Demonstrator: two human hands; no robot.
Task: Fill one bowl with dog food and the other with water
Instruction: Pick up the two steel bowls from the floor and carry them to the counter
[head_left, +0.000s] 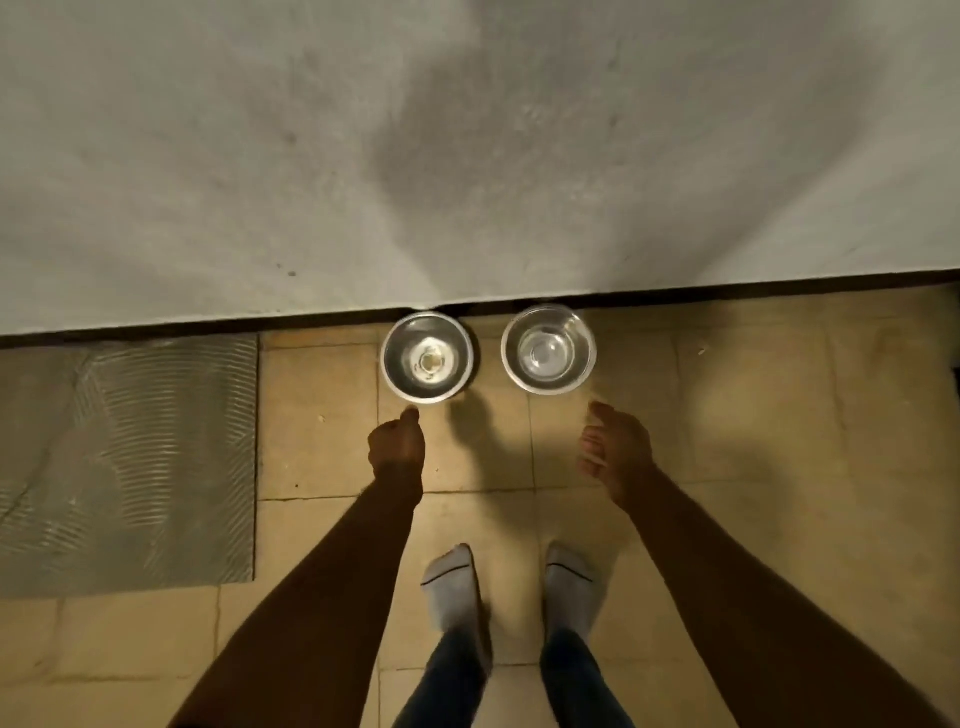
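At the bottom of the frame two socked feet (511, 587) stand on the tiled floor (727, 426). Above them, mid-frame, the left hand (397, 447) is loosely curled and the right hand (615, 449) half open, both holding nothing. Beyond, the two metal bowls (427, 357) (548, 349) sit against the wall (467, 156), probably so they stay out of the walkway; both look unfilled.

Silver bowls (427, 358), beige tiles (727, 415)
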